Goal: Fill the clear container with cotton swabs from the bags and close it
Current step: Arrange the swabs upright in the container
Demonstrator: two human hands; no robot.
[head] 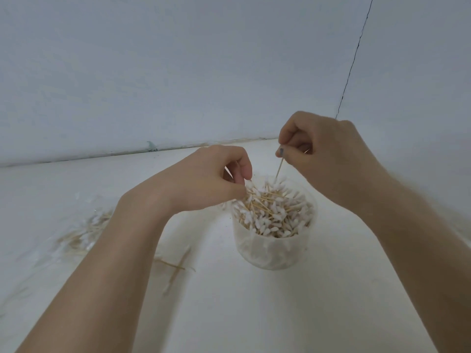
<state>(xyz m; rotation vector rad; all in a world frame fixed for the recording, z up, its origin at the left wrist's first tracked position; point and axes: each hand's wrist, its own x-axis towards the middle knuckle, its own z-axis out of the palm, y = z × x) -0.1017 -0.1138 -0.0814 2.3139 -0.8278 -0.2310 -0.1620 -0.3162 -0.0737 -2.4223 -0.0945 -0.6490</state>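
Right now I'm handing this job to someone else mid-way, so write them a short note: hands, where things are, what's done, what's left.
Left hand: fingers pinching swabs at the container's left rim.
Right hand: pinching one swab upright over the pile.
Container: on the white surface, open, heaped with swabs above the rim.
Loose swabs lie beside it; a bag with more lies far left.
Done: filling, nearly.
Left: settle the swabs below the rim, close it. No lid in view.
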